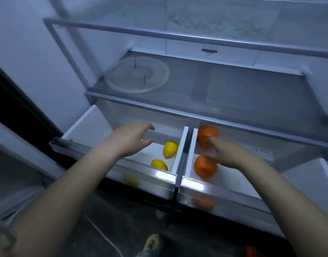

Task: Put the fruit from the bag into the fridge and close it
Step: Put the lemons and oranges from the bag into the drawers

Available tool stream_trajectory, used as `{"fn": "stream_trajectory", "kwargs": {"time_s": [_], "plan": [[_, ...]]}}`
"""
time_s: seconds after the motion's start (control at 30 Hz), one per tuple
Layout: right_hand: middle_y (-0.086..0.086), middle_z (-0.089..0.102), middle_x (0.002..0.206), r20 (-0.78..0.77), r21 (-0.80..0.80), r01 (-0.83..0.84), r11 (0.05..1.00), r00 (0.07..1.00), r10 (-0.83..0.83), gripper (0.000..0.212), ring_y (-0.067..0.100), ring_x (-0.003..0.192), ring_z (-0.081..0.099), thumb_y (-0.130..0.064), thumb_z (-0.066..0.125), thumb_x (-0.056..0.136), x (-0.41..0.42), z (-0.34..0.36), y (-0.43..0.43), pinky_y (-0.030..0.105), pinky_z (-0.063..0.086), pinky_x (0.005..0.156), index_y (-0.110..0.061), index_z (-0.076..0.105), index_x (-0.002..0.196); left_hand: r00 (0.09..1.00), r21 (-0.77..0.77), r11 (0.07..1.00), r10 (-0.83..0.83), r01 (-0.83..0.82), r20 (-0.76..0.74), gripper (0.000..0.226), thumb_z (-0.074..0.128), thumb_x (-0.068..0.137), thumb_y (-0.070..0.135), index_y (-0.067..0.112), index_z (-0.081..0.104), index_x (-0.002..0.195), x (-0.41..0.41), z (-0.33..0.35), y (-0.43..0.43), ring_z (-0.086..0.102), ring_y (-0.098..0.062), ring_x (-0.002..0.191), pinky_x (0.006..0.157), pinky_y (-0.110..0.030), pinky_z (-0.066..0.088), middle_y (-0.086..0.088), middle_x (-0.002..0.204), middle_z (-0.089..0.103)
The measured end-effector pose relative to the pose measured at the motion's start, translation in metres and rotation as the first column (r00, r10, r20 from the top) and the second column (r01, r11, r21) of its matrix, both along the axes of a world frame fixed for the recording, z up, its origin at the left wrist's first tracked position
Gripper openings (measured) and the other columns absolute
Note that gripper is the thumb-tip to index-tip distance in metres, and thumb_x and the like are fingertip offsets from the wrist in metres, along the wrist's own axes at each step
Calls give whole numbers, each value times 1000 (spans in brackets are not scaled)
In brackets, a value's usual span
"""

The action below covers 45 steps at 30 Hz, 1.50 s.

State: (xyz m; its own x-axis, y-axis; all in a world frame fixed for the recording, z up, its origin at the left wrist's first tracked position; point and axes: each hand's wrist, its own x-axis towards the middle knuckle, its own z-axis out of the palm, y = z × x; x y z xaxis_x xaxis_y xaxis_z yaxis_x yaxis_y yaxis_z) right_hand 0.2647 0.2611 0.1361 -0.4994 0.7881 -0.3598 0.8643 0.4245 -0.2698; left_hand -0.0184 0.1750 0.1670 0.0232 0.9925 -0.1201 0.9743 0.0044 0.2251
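The fridge stands open with two clear drawers pulled out side by side. The left drawer (111, 165) holds two lemons: one further back (170, 149) and one nearer the front (159, 165). A third yellow shape shows through its front wall. In the right drawer (224, 193) lie oranges: one at the back (207, 135), one in the middle (204, 166), and a third blurred behind the front wall (204, 201). My left hand (130, 139) hovers over the left drawer, fingers spread, empty. My right hand (222, 152) reaches over the oranges, fingers apart, touching or just above them.
A glass shelf (242, 93) above the drawers carries a cracked white round plate (137, 76). Another shelf rail (159, 34) runs higher up. The fridge's left wall (29, 52) and a dark door edge flank the left. My shoe (153, 242) stands on the dark floor below.
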Motion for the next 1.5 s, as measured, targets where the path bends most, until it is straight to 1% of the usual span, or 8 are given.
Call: {"fn": "stream_trajectory", "kwargs": {"time_s": [0.1, 0.3, 0.53, 0.7, 1.0, 1.2, 1.33, 1.5], "plan": [[-1, 55, 128, -125, 101, -81, 992, 988, 94, 42, 18, 108, 55, -41, 56, 89, -15, 37, -17, 34, 45, 88, -25, 49, 127, 993, 181, 979, 102, -90, -60, 43, 45, 93, 47, 26, 49, 129, 9, 25, -39, 50, -19, 118, 91, -36, 44, 4, 131, 51], [-4, 42, 141, -307, 447, -266, 854, 851, 426, 52, 15, 127, 40, -50, 43, 92, -72, 90, -80, 31, 36, 97, -24, 38, 137, 936, 462, 860, 319, -218, -151, 53, 33, 88, 51, 19, 57, 122, 14, 71, -125, 56, -21, 110, 87, -35, 44, 1, 120, 59], [-7, 41, 142, -403, 561, -452, 693, 583, 706, 63, 7, 130, 33, -59, 23, 90, -160, 114, -169, 12, 21, 96, -23, 37, 139, 763, 519, 723, 618, -457, -189, 54, 32, 89, 49, 18, 57, 125, -6, 103, -253, 51, -23, 119, 96, -37, 40, -2, 127, 58], [-6, 36, 146, -391, 592, -576, 563, 405, 826, 66, 12, 133, 33, -60, 21, 90, -223, 128, -250, 25, 29, 105, -23, 35, 142, 595, 552, 562, 791, -616, -140, 54, 29, 91, 47, 15, 60, 120, -26, 114, -359, 55, -25, 113, 94, -38, 42, -5, 120, 62], [-8, 39, 143, -421, 562, -755, 338, 91, 903, 54, 10, 126, 42, -51, 39, 92, -325, 134, -461, 25, 37, 98, -29, 32, 141, 245, 590, 235, 967, -772, -65, 51, 31, 90, 47, 19, 62, 118, -56, 101, -580, 55, -21, 116, 98, -39, 42, 0, 120, 62], [-8, 42, 142, -408, 549, -823, 144, -114, 906, 53, 7, 124, 44, -43, 45, 95, -385, 121, -624, -2, 20, 85, -25, 33, 143, 26, 592, 33, 999, -805, -21, 49, 33, 89, 45, 17, 64, 115, -77, 85, -738, 57, -23, 113, 94, -39, 43, -1, 117, 64], [-1, 47, 139, -404, 531, -847, 33, -219, 888, 51, 14, 125, 47, -36, 50, 94, -421, 101, -717, 10, 27, 94, -18, 39, 140, -114, 548, -89, 993, -832, -12, 51, 30, 90, 47, 18, 61, 119, -88, 65, -824, 54, -20, 115, 95, -39, 42, 1, 120, 62], [0, 48, 137, -393, 480, -873, -87, -303, 868, 50, 18, 124, 47, -36, 51, 93, -453, 81, -797, 17, 32, 96, -15, 43, 138, -211, 506, -179, 978, -844, -6, 53, 27, 93, 50, 19, 58, 122, -96, 46, -899, 52, -18, 117, 96, -39, 41, 2, 123, 60]]}}
